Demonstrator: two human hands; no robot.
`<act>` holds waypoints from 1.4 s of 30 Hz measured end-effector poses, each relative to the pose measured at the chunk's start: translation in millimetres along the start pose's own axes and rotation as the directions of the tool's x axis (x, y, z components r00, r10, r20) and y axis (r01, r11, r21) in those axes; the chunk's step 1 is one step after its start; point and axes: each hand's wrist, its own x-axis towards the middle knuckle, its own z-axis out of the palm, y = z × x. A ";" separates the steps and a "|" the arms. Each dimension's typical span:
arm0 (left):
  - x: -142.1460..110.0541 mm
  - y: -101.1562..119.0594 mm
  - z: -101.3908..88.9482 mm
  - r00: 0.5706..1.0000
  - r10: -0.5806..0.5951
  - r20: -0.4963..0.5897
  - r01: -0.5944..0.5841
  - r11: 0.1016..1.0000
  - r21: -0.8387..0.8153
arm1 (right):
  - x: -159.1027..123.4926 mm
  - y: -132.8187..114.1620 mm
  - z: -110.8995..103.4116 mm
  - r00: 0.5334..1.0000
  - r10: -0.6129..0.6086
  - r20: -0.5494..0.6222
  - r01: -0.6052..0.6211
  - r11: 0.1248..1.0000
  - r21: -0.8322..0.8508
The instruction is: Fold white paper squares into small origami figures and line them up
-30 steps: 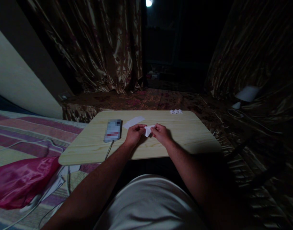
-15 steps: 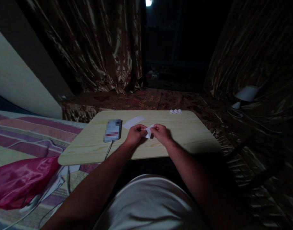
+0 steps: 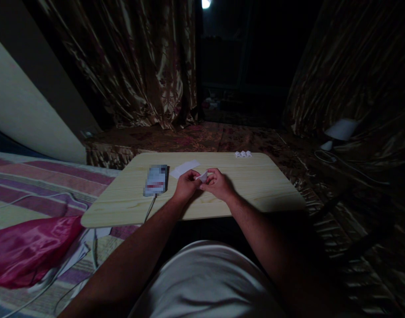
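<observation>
A small piece of white paper (image 3: 202,177), partly folded, is held between my two hands just above the wooden table (image 3: 251,190). My left hand (image 3: 186,184) pinches its left side. With thumb and fingers, my right hand (image 3: 217,184) grips the right side. Fingers cover much of the paper, so its exact folds are hidden. Behind my left hand lie flat white paper sheets (image 3: 185,168). Three small folded white paper pieces (image 3: 243,154) stand in a row at the table's far edge.
A phone (image 3: 156,181), blurred out, lies on the table's left with a cable (image 3: 150,209) running off the front edge. Left of the table, a pink bag (image 3: 36,249) rests on a striped bedspread (image 3: 50,176). A white lamp (image 3: 341,129) stands at the right.
The paper has gone from spread flat, with a corner hanging down, to bent upward. My right thumb has moved lower and in toward my left hand.
</observation>
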 end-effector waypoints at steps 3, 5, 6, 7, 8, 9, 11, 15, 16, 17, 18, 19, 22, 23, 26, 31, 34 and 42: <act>-0.2 -0.3 0.6 1.000 0.005 0.026 -0.005 1.000 -0.008 | 0.8 2.9 1.0 1.000 -0.019 -0.020 0.018 1.000 -0.022; 0.0 0.0 0.6 0.999 0.006 0.033 -0.006 1.000 -0.013 | 1.0 2.9 1.4 0.999 -0.026 -0.029 0.025 0.999 -0.029; 0.2 0.2 0.5 0.999 0.011 0.032 -0.011 1.000 -0.011 | 1.0 2.7 1.6 0.999 -0.027 -0.035 0.026 0.999 -0.028; 0.4 0.4 0.3 0.999 0.018 0.028 -0.018 1.000 -0.005 | 1.0 2.5 1.6 0.999 -0.027 -0.041 0.026 0.999 -0.025; 0.6 0.6 0.1 0.999 0.024 0.022 -0.024 1.000 0.001 | 1.2 2.4 1.5 0.999 -0.024 -0.048 0.023 1.000 -0.020; 0.7 0.8 -0.1 0.999 0.026 0.020 -0.026 1.000 0.008 | 1.5 2.4 1.2 0.998 -0.016 -0.053 0.015 1.000 -0.012; 0.4 1.3 -0.3 1.000 0.018 0.018 -0.018 1.000 0.020 | 2.3 2.6 0.1 0.999 0.012 -0.049 -0.011 1.000 0.013; -1.5 3.7 0.3 0.999 -0.026 0.018 0.026 1.000 0.015 | 4.5 2.5 -3.8 0.994 0.096 -0.043 -0.093 0.993 0.068; -2.0 4.4 0.6 0.999 -0.038 0.025 0.038 0.999 0.005 | 5.0 2.5 -4.8 0.993 0.106 -0.045 -0.102 0.992 0.076; -2.4 5.0 0.7 0.998 -0.049 0.038 0.049 0.999 -0.006 | 5.5 2.6 -5.9 0.993 0.107 -0.043 -0.103 0.991 0.081; -2.6 5.6 0.8 0.997 -0.054 0.052 0.055 0.998 -0.017 | 6.0 3.0 -6.9 0.994 0.103 -0.036 -0.100 0.992 0.081; -2.7 5.9 0.8 0.997 -0.053 0.062 0.055 0.998 -0.028 | 6.4 3.4 -7.8 0.995 0.097 -0.025 -0.095 0.992 0.081; -2.0 5.8 0.4 0.997 -0.035 0.066 0.038 0.998 -0.055 | 6.9 4.4 -10.0 0.995 0.095 0.017 -0.096 0.991 0.090; -1.6 5.6 0.2 0.998 -0.033 0.061 0.037 0.997 -0.062 | 6.9 4.4 -10.4 0.995 0.099 0.029 -0.102 0.990 0.097; -0.4 5.3 -0.4 0.998 -0.050 0.049 0.054 0.995 -0.079 | 6.5 3.0 -10.9 0.992 0.121 0.040 -0.125 0.983 0.134; -0.2 6.1 -1.3 0.996 -0.043 0.076 0.051 0.993 -0.106 | 4.8 0.1 -12.5 0.993 0.117 0.033 -0.122 0.967 0.222; -0.2 6.0 -2.6 0.995 -0.031 0.092 0.043 0.991 -0.125 | 3.7 -1.5 -14.4 0.993 0.109 0.055 -0.119 0.966 0.231; -0.1 3.6 -3.6 0.988 -0.084 0.132 0.110 0.972 -0.206 | 5.9 3.0 -15.2 0.990 0.128 0.051 -0.137 0.950 0.280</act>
